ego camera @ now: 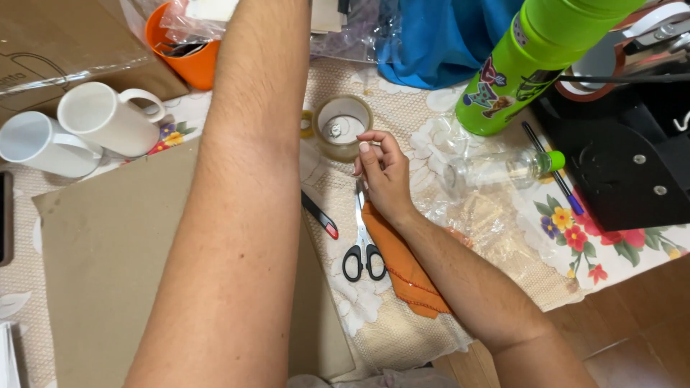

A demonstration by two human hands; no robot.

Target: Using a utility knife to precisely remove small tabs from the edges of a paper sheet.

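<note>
Two arms cross the crowded table (503, 237). The right hand (384, 169), fingers pinched narrow and holding nothing visible, touches the tape roll (343, 127), with scissors (363, 244) just below. The left hand is out of view past the top edge; cardboard (108, 266) lies beneath its forearm.

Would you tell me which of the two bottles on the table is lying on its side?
The small clear plastic bottle with the green cap lies on its side; the large green bottle with stickers beside it looks upright.
</note>
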